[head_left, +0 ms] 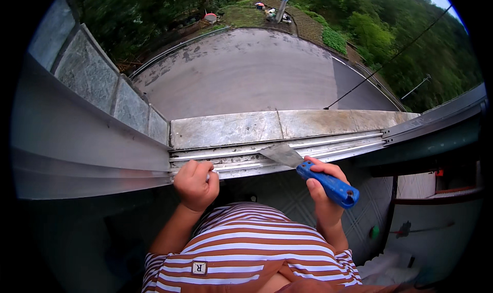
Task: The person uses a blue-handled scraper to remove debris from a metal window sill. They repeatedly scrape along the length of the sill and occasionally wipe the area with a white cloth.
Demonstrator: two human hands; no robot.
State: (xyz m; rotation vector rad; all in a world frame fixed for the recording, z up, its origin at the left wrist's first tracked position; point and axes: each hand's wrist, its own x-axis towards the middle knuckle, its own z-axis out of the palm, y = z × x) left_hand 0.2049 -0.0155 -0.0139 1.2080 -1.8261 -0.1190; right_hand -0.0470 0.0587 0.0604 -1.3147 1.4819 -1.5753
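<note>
A scraper with a broad metal blade (282, 154) and a blue handle (328, 184) is gripped in my right hand (328, 200). Its blade points left and lies over the grooves of the window track (239, 164). Dark specks of dirt show along the track, mostly toward its left end. My left hand (196, 185) is closed in a fist at the track's inner edge, near the left end. Something small and white peeks out between its fingers; most of it is hidden, so I cannot tell its kind.
Beyond the track runs a stained stone ledge (226, 130), with a paved road (241, 72) far below. A metal window frame (87, 134) rises at the left, another frame (436, 119) at the right. A dark cable (390, 62) slants down to the ledge. Indoors, a white cabinet (431, 236) stands lower right.
</note>
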